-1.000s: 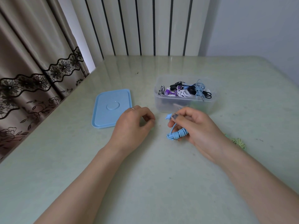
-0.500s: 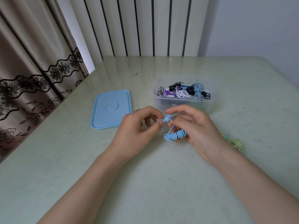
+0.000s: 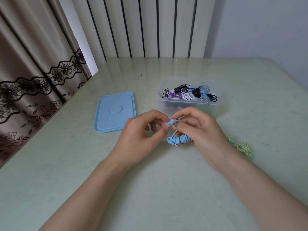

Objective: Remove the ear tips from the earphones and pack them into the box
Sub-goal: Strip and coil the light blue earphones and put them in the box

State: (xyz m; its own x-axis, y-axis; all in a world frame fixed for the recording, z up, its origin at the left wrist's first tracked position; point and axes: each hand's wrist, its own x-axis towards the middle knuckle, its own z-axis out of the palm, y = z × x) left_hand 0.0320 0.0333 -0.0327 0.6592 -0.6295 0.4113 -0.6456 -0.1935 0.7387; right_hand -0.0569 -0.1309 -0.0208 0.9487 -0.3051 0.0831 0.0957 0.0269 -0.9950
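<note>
My right hand [image 3: 198, 132] holds a coiled light-blue earphone set [image 3: 179, 140] just above the table, its thumb and forefinger pinching one earbud. My left hand [image 3: 141, 135] pinches the pale translucent ear tip [image 3: 167, 125] on that earbud between thumb and forefinger. Behind the hands stands a clear plastic box [image 3: 215, 105] with several wound earphones in black, white, purple and blue inside.
The box's blue lid [image 3: 115, 112] lies flat to the left of the box. A yellow-green earphone bundle [image 3: 243, 147] lies on the table to the right of my right hand. A curtain hangs beyond the table's left edge.
My left hand has left the table and come over to the earbud, taking the ear tip in a pinch. My right hand has lifted the blue earphones a little toward it.
</note>
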